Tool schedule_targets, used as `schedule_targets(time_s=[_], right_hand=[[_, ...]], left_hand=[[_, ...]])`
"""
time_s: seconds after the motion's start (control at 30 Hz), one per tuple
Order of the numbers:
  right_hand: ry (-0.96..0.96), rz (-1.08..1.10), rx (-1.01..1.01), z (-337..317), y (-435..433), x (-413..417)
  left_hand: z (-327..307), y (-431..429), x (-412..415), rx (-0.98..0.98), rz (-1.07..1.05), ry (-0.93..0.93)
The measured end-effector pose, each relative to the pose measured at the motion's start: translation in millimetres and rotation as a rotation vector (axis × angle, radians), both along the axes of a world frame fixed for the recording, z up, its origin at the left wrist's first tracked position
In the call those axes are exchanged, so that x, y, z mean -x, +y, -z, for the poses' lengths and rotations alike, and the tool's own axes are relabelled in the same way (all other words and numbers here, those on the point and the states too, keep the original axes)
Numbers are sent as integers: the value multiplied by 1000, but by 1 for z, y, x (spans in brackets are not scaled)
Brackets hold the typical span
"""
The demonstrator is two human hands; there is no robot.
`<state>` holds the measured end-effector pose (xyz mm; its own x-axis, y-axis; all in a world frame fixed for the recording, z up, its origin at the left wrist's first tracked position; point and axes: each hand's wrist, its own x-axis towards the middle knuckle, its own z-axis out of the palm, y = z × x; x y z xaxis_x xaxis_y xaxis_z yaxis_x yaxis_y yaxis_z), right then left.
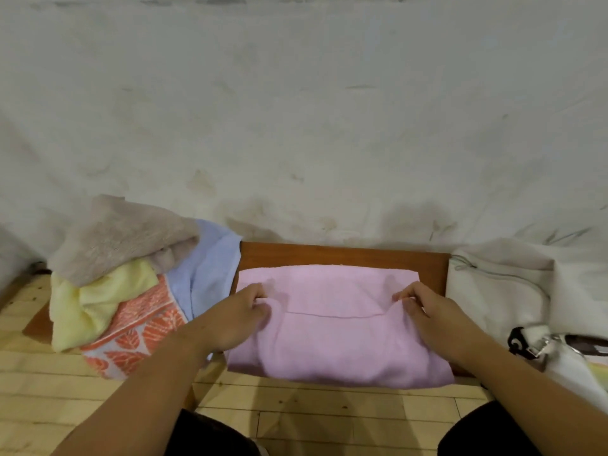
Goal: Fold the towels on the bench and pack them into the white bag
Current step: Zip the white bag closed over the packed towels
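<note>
A pink towel [332, 343] lies spread on the brown wooden bench [342, 255], its near part hanging over the front edge. My left hand [240, 311] pinches the folded edge at the towel's left side. My right hand [424, 311] pinches the same edge at the right. A fold line runs between both hands. The white bag [500, 287] with a zip sits at the bench's right end.
A heap of unfolded towels fills the bench's left end: beige [121, 238], yellow [85, 304], light blue [207, 264] and an orange-patterned one [138, 327]. A stained white wall stands behind. A black and metal strap clip [529, 340] lies by the bag. Wooden floor lies below.
</note>
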<state>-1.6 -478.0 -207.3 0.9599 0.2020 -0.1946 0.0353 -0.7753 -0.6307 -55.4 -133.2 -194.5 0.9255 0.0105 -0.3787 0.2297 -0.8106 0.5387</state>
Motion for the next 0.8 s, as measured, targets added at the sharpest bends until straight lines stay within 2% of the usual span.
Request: schedule_targets(time_s=[0.13,0.33,0.53,0.7,0.8], right_hand=[[-32,-11,20,10,2,0],[-28,13,20,16,-2,1],[-105,249,-137,-3,-17,-10],[-164,269,-69,-5,-13,-48],[-172,304,-42,3,-7,-70]], left_hand=[[11,1,0,-22,33,-24],[12,5,-1,-56,-38,-43],[-8,20,-11,72,-333,-171],[-3,34,-33,221,-514,-262],[5,29,-49,206,-572,-283]])
